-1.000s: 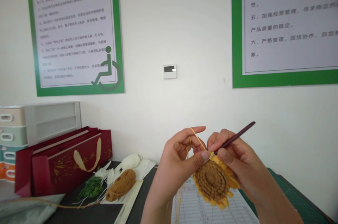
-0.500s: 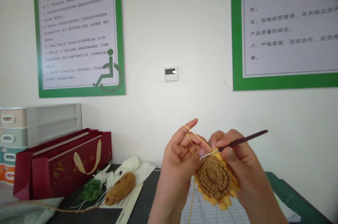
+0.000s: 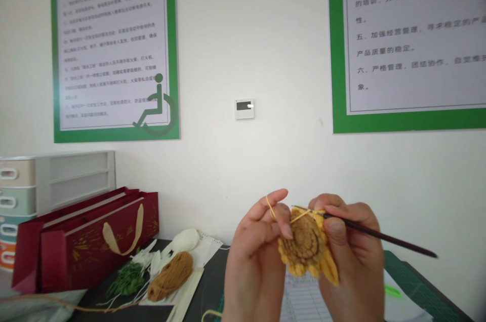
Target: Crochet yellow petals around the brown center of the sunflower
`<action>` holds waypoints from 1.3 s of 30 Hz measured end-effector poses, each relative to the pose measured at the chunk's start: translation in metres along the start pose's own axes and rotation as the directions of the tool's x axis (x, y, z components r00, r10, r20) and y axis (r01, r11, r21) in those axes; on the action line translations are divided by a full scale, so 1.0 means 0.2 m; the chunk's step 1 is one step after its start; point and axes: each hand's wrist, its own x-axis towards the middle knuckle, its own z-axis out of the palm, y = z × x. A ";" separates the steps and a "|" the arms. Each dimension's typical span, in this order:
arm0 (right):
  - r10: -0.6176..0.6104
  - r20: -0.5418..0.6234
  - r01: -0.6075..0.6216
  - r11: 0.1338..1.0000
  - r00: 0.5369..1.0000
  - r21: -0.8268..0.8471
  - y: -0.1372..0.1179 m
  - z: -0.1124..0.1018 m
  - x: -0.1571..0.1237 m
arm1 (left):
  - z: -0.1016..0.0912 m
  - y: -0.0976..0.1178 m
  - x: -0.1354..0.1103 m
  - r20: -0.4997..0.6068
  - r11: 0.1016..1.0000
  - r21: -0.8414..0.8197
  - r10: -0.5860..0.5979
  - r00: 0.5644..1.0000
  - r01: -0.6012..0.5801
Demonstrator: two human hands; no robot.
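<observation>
Both hands are raised in front of me over the table. My left hand (image 3: pixel 254 251) pinches the edge of a crocheted sunflower (image 3: pixel 306 243), which has a brown spiral centre and yellow petals. A strand of yellow yarn (image 3: pixel 299 216) runs from the piece and loops around my left index finger. My right hand (image 3: pixel 351 246) holds a dark-handled crochet hook (image 3: pixel 379 233) with its metal tip at the top edge of the piece. The fingers of both hands hide part of the sunflower.
The dark table (image 3: pixel 212 271) holds a tan yarn skein (image 3: pixel 170 276), white yarn (image 3: pixel 186 240), green fibres (image 3: pixel 127 279) and a printed sheet (image 3: pixel 304 302). A red gift bag (image 3: pixel 83 236), plastic drawers (image 3: pixel 18 185) and a green cutting mat (image 3: pixel 417 286) stand nearby.
The crochet hook has swung from pointing up and right to pointing down and right. My hands and the sunflower have dropped lower and closer together, and the piece has turned edge-on.
</observation>
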 end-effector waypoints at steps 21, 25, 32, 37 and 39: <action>0.177 0.113 -0.189 0.976 0.978 0.106 0.04 0.03 0.00 | 0.05 0.05 -0.02 -0.009 0.924 0.360 0.146 0.989 -0.133; 0.172 0.187 -0.196 0.973 0.967 0.119 0.03 0.02 0.01 | 0.05 0.05 -0.02 0.007 0.907 0.392 0.165 0.986 -0.154; 0.169 0.196 -0.209 0.956 0.966 0.206 0.03 0.04 0.00 | 0.06 0.05 -0.03 0.003 0.876 0.447 0.198 0.980 -0.179; 0.237 0.212 -0.287 0.925 0.948 0.249 0.03 0.03 -0.01 | 0.04 0.06 -0.03 0.058 0.897 0.423 0.112 0.992 -0.126; 0.229 0.210 -0.278 0.928 0.951 0.247 0.04 0.03 -0.02 | 0.02 0.06 -0.03 0.112 0.909 0.398 0.088 0.990 -0.126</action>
